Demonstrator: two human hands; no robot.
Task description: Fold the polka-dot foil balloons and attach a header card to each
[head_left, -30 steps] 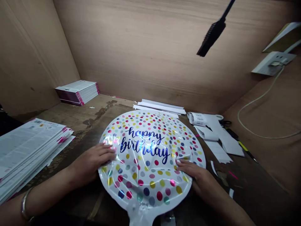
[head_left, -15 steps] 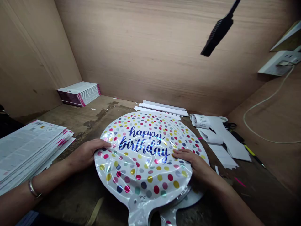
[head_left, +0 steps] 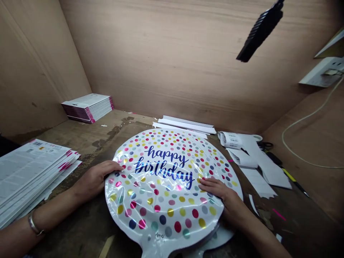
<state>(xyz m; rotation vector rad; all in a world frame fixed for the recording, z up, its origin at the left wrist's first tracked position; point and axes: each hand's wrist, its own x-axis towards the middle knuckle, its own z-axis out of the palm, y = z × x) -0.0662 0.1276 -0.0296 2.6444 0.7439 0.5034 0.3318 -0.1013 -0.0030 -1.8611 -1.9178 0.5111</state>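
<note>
A flat round foil balloon (head_left: 161, 193), white with coloured dots and blue "happy birthday" lettering, lies on top of a pile of like balloons (head_left: 223, 168) on the worn table. My left hand (head_left: 96, 177) grips its left edge, thumb on top and fingers beneath. My right hand (head_left: 223, 195) rests on its right side, fingers pressed flat on the foil. The balloon's neck runs off the bottom of the view.
A stack of printed cards (head_left: 29, 175) lies at the left, a smaller stack (head_left: 88, 105) at the back left. White strips (head_left: 185, 124), label sheets (head_left: 255, 161), scissors (head_left: 264, 145) and a pen (head_left: 294, 181) lie to the right. Plywood walls surround; a black lamp head (head_left: 259, 30) hangs above.
The top balloon has slid left and toward me off the pile, and the balloons beneath now show at its right edge. My left hand moved from on top to gripping the left edge.
</note>
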